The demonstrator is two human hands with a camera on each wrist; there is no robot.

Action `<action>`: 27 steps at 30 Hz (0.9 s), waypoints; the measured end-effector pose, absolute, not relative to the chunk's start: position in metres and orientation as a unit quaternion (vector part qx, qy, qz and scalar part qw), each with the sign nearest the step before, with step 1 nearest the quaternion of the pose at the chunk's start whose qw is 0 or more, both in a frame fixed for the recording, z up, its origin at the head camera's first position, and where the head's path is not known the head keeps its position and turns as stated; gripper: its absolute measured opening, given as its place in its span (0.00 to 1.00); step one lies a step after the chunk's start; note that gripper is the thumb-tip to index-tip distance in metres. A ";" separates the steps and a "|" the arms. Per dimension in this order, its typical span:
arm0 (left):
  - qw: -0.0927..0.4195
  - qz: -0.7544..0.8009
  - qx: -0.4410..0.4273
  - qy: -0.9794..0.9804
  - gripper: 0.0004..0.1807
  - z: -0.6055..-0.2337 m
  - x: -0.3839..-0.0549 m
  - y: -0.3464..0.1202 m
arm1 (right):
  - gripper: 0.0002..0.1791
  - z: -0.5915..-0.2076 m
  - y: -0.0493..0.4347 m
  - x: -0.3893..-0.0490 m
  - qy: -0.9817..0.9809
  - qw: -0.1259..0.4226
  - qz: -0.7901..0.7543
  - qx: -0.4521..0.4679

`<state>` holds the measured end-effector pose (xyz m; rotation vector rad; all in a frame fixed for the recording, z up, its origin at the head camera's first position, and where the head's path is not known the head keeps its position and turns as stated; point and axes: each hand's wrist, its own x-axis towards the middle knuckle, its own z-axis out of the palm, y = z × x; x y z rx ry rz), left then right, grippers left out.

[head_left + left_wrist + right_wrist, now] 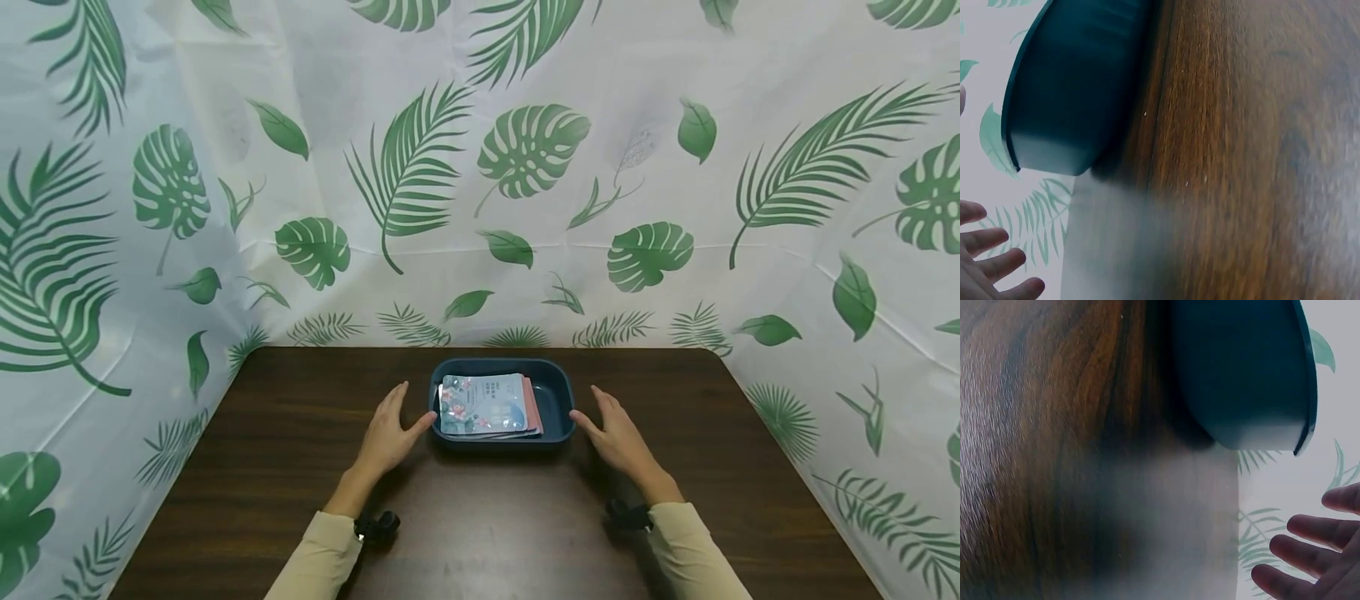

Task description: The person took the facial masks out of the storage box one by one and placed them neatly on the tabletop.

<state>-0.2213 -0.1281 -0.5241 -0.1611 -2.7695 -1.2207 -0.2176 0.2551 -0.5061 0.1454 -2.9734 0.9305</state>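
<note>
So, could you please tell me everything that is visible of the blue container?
The blue container is an open-topped, plastic-looking tub with rounded corners and a thin rim. It stands upright on the brown table, near the far edge. Flat packets lie stacked inside, toward the left; the right end is bare. The left hand and right hand flank it; whether they touch it is unclear.

Leaf-printed sheeting (450,192) behind brown table (487,517)

Blue tray (557,408) in the way between hands (388,437) (624,440), free tabletop (487,517) nearer
</note>
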 end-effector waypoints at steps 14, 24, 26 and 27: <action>0.018 -0.475 -0.046 -0.879 0.45 -0.532 -0.226 -0.113 | 0.41 -0.519 0.245 -0.223 -0.932 -0.009 0.360 0.043; 0.014 -0.531 -0.044 -0.846 0.41 -0.539 -0.229 -0.101 | 0.38 -0.525 0.240 -0.224 -0.922 -0.019 0.384 0.040; 0.014 -0.541 -0.045 -0.840 0.40 -0.539 -0.229 -0.099 | 0.37 -0.526 0.239 -0.224 -0.921 -0.017 0.386 0.041; 0.014 -0.545 -0.045 -0.837 0.39 -0.539 -0.229 -0.098 | 0.37 -0.526 0.238 -0.224 -0.920 -0.017 0.390 0.040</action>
